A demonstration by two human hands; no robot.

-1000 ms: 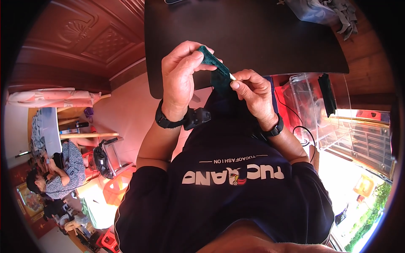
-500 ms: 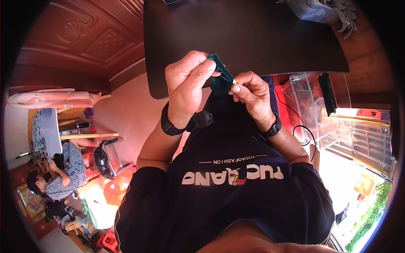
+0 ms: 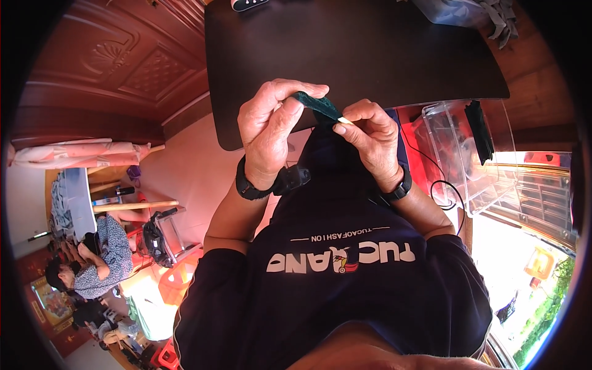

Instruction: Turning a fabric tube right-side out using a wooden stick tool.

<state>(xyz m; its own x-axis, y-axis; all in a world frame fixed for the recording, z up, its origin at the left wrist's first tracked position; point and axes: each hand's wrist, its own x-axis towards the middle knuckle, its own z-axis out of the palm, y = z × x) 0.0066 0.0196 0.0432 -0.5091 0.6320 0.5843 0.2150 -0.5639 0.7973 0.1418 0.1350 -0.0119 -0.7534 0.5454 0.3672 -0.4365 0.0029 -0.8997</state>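
A small strip of dark green velvety cloth (image 3: 322,108) stretches between my two hands, over the near edge of the table. My left hand (image 3: 266,126) is closed on its upper left end, thumb below and fingers above. With thumb and forefinger my right hand (image 3: 374,140) pinches a short pale stick-like piece (image 3: 345,121), whose tip touches the lower right end of the cloth. Whether the stick goes inside the cloth, I cannot tell. Black bands are around both my wrists.
The dark table (image 3: 351,55) spreads ahead, with a shoe (image 3: 248,5) at its far edge. A bin with grey cloth (image 3: 501,21) stands far right. Nearer right, dark cloth strips (image 3: 478,132) hang on a clear plastic box (image 3: 444,154), beside a black cable. Other people (image 3: 102,265) sit at left.
The cloth has tilted flatter, and my left fingers have straightened over its upper end. More of the pale stick shows at my right fingertips. The view has shifted slightly.
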